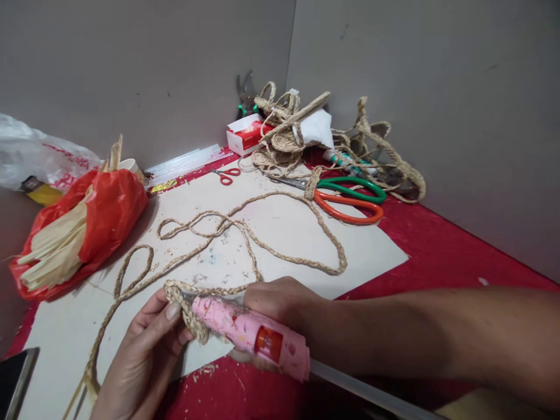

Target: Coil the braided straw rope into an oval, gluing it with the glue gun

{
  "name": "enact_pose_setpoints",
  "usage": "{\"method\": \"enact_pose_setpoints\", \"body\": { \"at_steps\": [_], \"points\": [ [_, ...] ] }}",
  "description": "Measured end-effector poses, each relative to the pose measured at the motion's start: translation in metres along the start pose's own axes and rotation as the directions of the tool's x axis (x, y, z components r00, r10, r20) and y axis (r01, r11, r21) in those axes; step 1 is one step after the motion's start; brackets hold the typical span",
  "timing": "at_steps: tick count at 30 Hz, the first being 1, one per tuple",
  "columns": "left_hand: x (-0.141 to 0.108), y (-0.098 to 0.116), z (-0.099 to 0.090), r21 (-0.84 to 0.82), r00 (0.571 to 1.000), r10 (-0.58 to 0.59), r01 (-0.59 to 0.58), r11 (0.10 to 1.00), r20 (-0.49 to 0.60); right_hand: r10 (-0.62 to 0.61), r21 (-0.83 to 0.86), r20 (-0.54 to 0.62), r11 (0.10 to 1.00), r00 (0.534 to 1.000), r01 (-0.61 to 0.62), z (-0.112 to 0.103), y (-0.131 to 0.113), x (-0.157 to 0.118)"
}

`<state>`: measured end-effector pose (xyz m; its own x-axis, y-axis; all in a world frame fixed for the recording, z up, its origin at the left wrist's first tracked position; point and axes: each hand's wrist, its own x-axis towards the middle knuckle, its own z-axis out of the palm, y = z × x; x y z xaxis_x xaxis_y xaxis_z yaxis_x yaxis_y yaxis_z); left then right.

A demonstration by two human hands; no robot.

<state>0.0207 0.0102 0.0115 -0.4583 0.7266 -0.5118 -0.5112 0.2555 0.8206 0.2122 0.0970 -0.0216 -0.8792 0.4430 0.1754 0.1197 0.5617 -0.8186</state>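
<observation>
Grasped in the right hand (284,300): one pink glue gun (227,318), fingers wrapped round it, a translucent stick (371,391) projecting from its rear. Grasped in the left hand (149,344): one braided straw piece (188,315), pinched between thumb and fingers, low and left of centre, over the near part of a white sheet (371,251). Gun nozzle at the braid; from my feed I cannot tell whether it touches.

Also on my list: one long braided cord (340,256), looped across the sheet; one large pair of scissors (324,184), green and orange handles, beyond it; one small red-handled pair (226,179), near the far edge. At left, one red bag (122,204) holding pale straw strips (61,245). At the back, a bundle of clear sticks (186,164), one red-and-white box (249,140), and a heap of braided straw (284,142). I log a red table covering (455,256) beneath the sheet.
</observation>
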Motion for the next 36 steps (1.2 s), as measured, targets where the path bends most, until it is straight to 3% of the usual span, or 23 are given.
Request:
{"method": "enact_pose_setpoints", "body": {
  "at_steps": [4, 12, 19, 25, 30, 36],
  "points": [
    [0.001, -0.001, 0.000, -0.003, 0.999, 0.002, -0.002, 1.000, -0.036, -0.041, -0.003, -0.044, 0.999, 0.998, 0.041, 0.002, 0.003, 0.000],
    [-0.002, 0.001, 0.002, -0.021, 1.000, 0.015, -0.015, 1.000, -0.025, -0.012, -0.030, 0.025, 0.999, 1.000, 0.013, -0.001, 0.002, -0.001],
    [0.003, 0.001, -0.001, -0.039, 0.999, 0.035, -0.035, 0.999, 0.001, -0.036, 0.086, 0.131, 0.996, 0.991, 0.025, -0.007, 0.001, 0.002],
    [0.001, 0.001, -0.002, -0.011, 0.999, 0.039, -0.039, 0.999, -0.025, -0.074, 0.017, 0.077, 0.997, 0.994, 0.073, 0.000, 0.005, -0.002],
    [0.001, -0.001, 0.001, -0.013, 0.999, 0.040, -0.041, 0.999, -0.020, -0.036, -0.092, 0.047, 0.995, 0.998, 0.041, 0.002, 0.007, -0.002],
    [0.009, 0.003, -0.004, 0.057, 0.993, 0.015, -0.021, 0.998, 0.115, -0.041, -0.111, -0.019, 0.993, 0.999, 0.038, 0.004, 0.006, -0.003]
  ]
}}
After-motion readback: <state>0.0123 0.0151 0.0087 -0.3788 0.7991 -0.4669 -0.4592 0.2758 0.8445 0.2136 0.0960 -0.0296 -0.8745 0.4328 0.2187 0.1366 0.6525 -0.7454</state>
